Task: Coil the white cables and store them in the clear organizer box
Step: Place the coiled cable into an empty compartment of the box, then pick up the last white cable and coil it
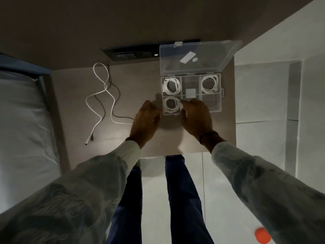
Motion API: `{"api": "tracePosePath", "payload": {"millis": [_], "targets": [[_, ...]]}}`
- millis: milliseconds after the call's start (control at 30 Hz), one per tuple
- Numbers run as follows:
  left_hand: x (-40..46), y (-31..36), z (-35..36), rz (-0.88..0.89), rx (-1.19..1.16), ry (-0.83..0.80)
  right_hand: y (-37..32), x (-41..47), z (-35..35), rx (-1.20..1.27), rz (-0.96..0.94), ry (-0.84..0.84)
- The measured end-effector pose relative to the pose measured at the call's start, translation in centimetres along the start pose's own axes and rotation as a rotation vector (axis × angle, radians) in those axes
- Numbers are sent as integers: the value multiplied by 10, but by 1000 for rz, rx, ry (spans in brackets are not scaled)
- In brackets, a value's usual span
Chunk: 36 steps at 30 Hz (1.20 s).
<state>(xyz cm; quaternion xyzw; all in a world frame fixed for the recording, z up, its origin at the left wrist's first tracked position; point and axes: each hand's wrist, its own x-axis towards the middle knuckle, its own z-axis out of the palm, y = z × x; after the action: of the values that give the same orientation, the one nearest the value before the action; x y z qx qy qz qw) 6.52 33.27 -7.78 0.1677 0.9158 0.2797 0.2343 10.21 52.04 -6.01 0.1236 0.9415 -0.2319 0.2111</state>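
The clear organizer box (219,93) sits open on the small table, its lid (198,57) tilted back. Coiled white cables lie in three compartments: far left (172,85), far right (210,84) and near left (171,104). A loose white cable (103,92) sprawls uncoiled on the table's left side. My left hand (146,118) hovers just left of the box's near-left corner, fingers loosely apart, holding nothing. My right hand (197,117) rests over the box's near edge, fingertips touching the near-left coil's right side. The box's near middle compartment is partly hidden by it.
A dark socket panel (133,53) is set in the wall behind the table. A bed (21,120) stands at the left. The table's near edge (175,154) is close to my legs. An orange object (262,235) lies on the floor at the lower right.
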Motion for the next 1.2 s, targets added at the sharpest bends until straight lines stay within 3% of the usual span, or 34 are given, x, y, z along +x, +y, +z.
{"api": "tracePosePath", "payload": {"millis": [100,333,433,533,667,800,933,1033,1133,1200], "targets": [[-37,-31,-16,-172,-19,115,-25,-15,4,45,-15,47],[-94,-116,-48,-581,163,462,-118,-19,55,73,-215,-78],[-101,-153,-59,-697,223,364,-160,-12,83,91,-260,-95],[-106,-176,-64,-642,163,185,-186,-9,104,138,-248,-88],[-106,-190,-73,-593,-91,41,-211,-9,122,27,-286,-114],[-108,-182,-99,-613,-316,-165,-236,-5,117,-223,-440,-108],[-127,-152,-162,-733,-838,-215,-260,-5,83,-258,-552,-183],[-148,-120,-219,-632,-1145,-286,-283,-15,45,-108,-550,-163],[-157,-89,-282,-465,-1692,-271,-308,-32,7,279,-323,-92],[-158,-64,-327,-328,-1940,-184,-325,-51,-21,525,-198,-106]]}}
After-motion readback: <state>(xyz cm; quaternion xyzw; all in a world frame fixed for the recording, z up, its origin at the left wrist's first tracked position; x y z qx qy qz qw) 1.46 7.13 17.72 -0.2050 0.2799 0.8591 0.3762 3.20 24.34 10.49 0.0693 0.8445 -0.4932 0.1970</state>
